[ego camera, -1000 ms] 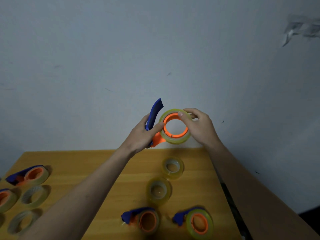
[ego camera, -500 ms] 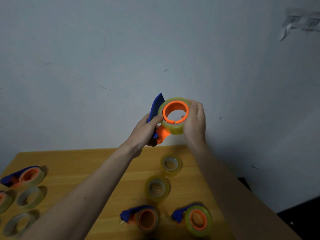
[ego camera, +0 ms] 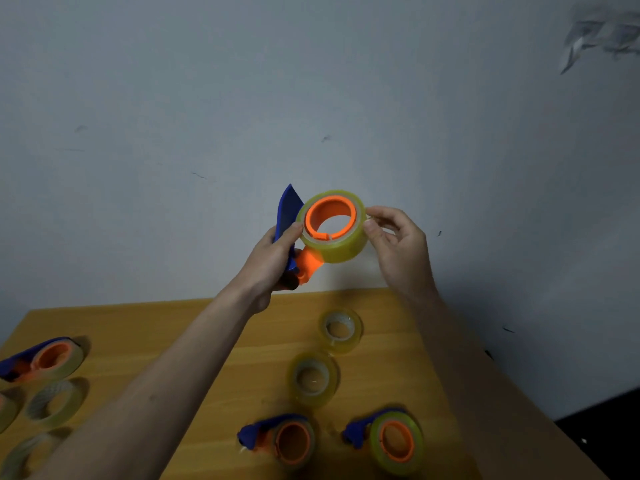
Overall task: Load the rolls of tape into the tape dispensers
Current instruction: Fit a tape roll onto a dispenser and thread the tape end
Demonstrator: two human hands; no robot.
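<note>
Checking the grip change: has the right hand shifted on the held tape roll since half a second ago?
Yes. The right hand has drawn back rightward off the tape roll; now only its fingers pinch the roll's right edge.

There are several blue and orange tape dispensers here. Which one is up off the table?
The dispenser with a tape roll, held up between the left hand and right hand. The other loaded dispensers lie on the table.

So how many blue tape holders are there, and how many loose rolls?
Tape dispensers, each loaded: 4, one held, three lying
Loose tape rolls: 4
Total: 8, not counting a cut-off thing at the left edge.
</note>
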